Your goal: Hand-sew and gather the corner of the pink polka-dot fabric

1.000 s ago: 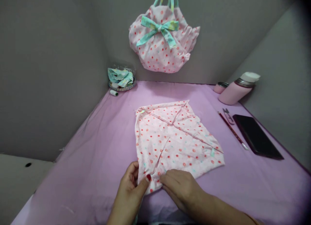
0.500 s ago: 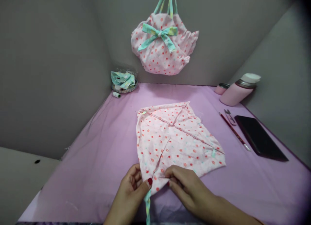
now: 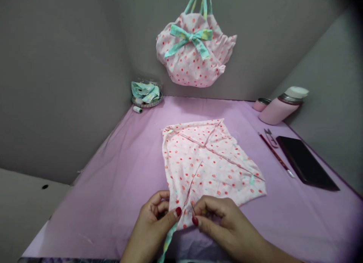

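Note:
A pink fabric piece with red flower dots lies spread on the table, creased along several fold or seam lines. My left hand pinches its near left corner, thumb on top and fingers beneath the edge. From that corner a green-and-yellow fabric strap hangs toward the front. Just to the right, my right hand is closed with thumb and forefinger around a thin sewing needle, whose end shows above the fabric. Any thread on it is too fine to make out.
A finished-looking dotted bag with a green bow hangs at the back. Green scraps fill a round tray beside a thread spool. To the right are a pink bottle, its pink cup, thread snips, a pencil and a phone.
The needle has turned from lying nearly flat to pointing up between my right fingers. My left hand keeps its pinch, and the strap's hanging end has swung left. The whole view has shifted slightly.

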Demonstrator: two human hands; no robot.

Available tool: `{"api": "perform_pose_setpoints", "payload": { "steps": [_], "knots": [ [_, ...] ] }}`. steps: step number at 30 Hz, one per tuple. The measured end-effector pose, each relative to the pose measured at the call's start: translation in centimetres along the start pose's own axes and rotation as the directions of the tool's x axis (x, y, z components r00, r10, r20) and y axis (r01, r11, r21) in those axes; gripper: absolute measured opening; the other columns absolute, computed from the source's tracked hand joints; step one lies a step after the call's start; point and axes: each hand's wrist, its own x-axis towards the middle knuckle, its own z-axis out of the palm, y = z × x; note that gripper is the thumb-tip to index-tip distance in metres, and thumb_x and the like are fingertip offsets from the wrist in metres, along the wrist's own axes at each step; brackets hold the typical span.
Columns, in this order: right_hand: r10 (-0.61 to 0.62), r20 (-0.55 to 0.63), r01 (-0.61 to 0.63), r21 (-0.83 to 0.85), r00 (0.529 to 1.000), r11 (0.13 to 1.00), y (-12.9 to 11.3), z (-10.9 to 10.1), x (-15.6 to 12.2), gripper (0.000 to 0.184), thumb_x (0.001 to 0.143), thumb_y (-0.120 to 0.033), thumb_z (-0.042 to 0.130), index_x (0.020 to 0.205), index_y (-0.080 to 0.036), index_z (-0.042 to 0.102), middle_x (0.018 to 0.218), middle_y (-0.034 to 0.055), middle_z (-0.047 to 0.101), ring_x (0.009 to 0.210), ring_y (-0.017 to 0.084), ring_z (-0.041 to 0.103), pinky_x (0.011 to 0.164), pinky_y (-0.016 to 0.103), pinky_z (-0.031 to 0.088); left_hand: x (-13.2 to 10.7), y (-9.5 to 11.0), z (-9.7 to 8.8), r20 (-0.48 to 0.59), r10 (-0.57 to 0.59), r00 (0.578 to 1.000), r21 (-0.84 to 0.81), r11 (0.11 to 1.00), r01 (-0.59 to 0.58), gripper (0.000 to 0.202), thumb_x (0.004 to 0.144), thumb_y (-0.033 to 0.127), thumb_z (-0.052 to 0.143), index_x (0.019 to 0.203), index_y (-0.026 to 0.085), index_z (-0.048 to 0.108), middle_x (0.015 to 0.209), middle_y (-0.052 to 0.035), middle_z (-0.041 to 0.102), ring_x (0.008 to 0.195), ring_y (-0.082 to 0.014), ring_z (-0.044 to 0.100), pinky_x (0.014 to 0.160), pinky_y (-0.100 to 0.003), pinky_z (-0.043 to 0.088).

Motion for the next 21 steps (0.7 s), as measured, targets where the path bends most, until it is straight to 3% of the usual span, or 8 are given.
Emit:
{"api": "perform_pose_setpoints", "payload": {
  "steps": [2,4,7,12,18,21],
  "knots": [
    [0.109,0.051,-0.117,0.204,0.993,0.972,-0.1,0.5,0.3,0.012,0.077,-0.026,0.056,0.071,-0.015,0.056,0.063,0.0002,0.057,0.057,0.010,0.051,0.053,0.020,0.038,0.0,0.0,0.1,0.029,0.006,1.000,-0.013,1.000,-0.006,0.024,0.073,0.020,0.066,0.094,0.017,0.054,0.071,-0.0021,0.071,0.055,-0.0116,0.061,0.059,-0.024,0.045],
    [0.107,0.017,-0.108,0.286,0.994,0.952,-0.1,0.9,0.6,0.012,0.074,-0.025,0.060,0.068,-0.014,0.057,0.064,0.0003,0.057,0.061,0.010,0.052,0.057,0.020,0.040,0.0,0.0,0.3,0.037,0.034,0.999,-0.012,0.999,-0.033,0.022,0.074,0.018,0.064,0.094,0.018,0.054,0.077,-0.0028,0.071,0.060,-0.0124,0.063,0.061,-0.024,0.045],
    [0.117,-0.026,-0.102,0.332,0.993,0.938,0.1,1.3,1.1,0.016,0.072,-0.026,0.062,0.065,-0.013,0.058,0.061,-0.0010,0.055,0.056,0.008,0.050,0.054,0.019,0.040,0.1,-0.1,0.6,0.017,0.084,0.996,0.032,0.996,-0.084,0.019,0.074,0.015,0.062,0.091,0.018,0.054,0.082,-0.0037,0.070,0.068,-0.0139,0.064,0.066,-0.025,0.046],
    [0.228,0.037,-0.221,0.437,0.973,0.872,0.6,1.8,1.5,0.023,0.071,-0.035,0.062,0.066,-0.013,0.056,0.050,-0.0042,0.050,0.037,0.004,0.042,0.038,0.016,0.035,0.1,-0.2,0.8,0.033,0.122,0.992,0.092,0.988,-0.125,0.018,0.075,0.012,0.058,0.091,0.018,0.052,0.085,-0.0050,0.069,0.075,-0.0161,0.064,0.069,-0.026,0.046],
    [0.273,0.026,-0.252,0.477,0.962,0.842,1.3,2.7,2.1,0.029,0.067,-0.040,0.066,0.067,-0.012,0.056,0.048,-0.0038,0.051,0.035,0.004,0.042,0.033,0.015,0.034,0.1,-0.4,1.1,-0.023,0.120,0.993,0.165,0.980,-0.115,0.025,0.067,0.007,0.063,0.086,0.018,0.052,0.079,-0.0043,0.069,0.069,-0.0158,0.064,0.063,-0.024,0.046],
    [0.255,-0.015,-0.222,0.442,0.967,0.869,1.2,2.1,2.0,0.030,0.073,-0.041,0.060,0.082,-0.013,0.057,0.047,-0.0050,0.049,0.033,0.006,0.040,0.033,0.016,0.034,0.2,-0.5,1.0,-0.040,0.121,0.992,0.129,0.985,-0.115,0.023,0.067,0.011,0.065,0.085,0.017,0.053,0.077,-0.0046,0.070,0.067,-0.0153,0.064,0.063,-0.024,0.047]
  ]
}}
